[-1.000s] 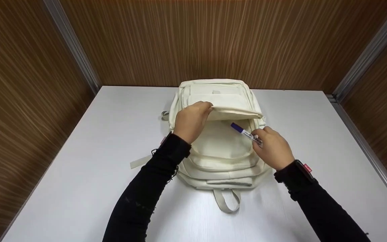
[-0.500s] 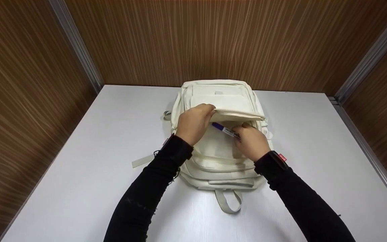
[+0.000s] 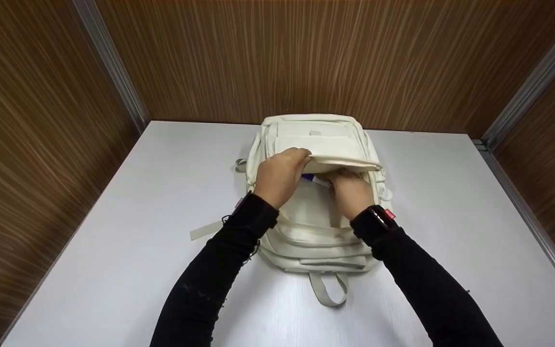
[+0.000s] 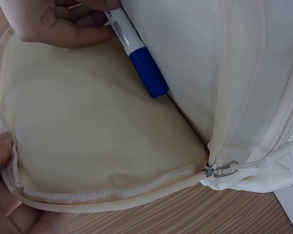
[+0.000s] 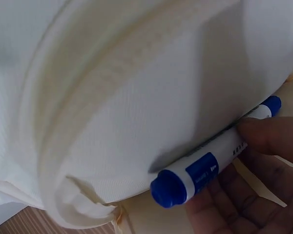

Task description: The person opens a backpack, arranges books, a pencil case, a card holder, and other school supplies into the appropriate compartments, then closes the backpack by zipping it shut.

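Observation:
A cream backpack point(image 3: 316, 144) lies on the white table with its front pocket unzipped. My left hand point(image 3: 280, 178) pinches the edge of the pocket's flap point(image 4: 88, 122) between thumb and fingers and holds it raised. Inside the opening, my right hand point(image 3: 351, 195) grips a white marker pen point(image 5: 205, 168) with blue ends. In the left wrist view the marker's blue cap point(image 4: 149, 73) lies close to the fold where flap and pocket meet. From the head view, the flap and my right hand hide most of the marker.
A metal zipper pull point(image 4: 219, 169) sits at the corner of the opening. The backpack's carry loop point(image 3: 328, 291) points toward me, and a loose strap point(image 3: 205, 230) sticks out on the left. A wood-grain panel point(image 3: 277, 62) stands behind the white table point(image 3: 162, 193).
My right hand has moved left and deeper into the pocket with the marker, whose cap is now mostly hidden in the head view. My left hand keeps holding the flap up.

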Available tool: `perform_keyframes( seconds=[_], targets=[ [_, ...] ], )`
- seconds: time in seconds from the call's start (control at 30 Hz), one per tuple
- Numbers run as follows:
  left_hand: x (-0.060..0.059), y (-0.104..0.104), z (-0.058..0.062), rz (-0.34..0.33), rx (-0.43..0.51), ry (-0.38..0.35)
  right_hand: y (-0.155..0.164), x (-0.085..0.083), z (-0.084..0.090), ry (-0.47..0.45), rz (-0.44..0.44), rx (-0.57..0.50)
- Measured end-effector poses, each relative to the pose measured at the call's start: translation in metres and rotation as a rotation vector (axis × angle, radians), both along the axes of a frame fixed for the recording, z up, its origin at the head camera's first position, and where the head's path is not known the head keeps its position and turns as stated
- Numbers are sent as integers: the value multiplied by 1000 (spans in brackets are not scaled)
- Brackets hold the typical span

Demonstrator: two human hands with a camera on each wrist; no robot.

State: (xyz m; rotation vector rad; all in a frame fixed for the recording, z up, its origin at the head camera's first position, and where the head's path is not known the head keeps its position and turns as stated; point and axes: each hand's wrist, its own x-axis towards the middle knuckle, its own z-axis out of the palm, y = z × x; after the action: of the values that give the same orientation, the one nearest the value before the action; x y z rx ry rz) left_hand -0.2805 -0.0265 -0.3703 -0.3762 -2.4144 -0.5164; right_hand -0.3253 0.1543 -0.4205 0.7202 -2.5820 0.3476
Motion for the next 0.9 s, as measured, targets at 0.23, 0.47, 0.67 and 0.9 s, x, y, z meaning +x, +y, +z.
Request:
perform_keyframes(
  seconds=[0.23, 0.47, 0.67, 0.9],
  targets=[
    [0, 0, 1, -2, 10, -12, -6, -5, 2, 27, -32, -11],
    [2, 1, 0, -4, 1, -21, -9, -7, 1, 48, -89, -16],
    [2, 0, -2, -3, 3, -15, -6, -7, 0, 23, -123, -30],
    [3, -1, -3, -9, 7, -27, 9, -3, 1, 9, -70, -73]
  ],
)
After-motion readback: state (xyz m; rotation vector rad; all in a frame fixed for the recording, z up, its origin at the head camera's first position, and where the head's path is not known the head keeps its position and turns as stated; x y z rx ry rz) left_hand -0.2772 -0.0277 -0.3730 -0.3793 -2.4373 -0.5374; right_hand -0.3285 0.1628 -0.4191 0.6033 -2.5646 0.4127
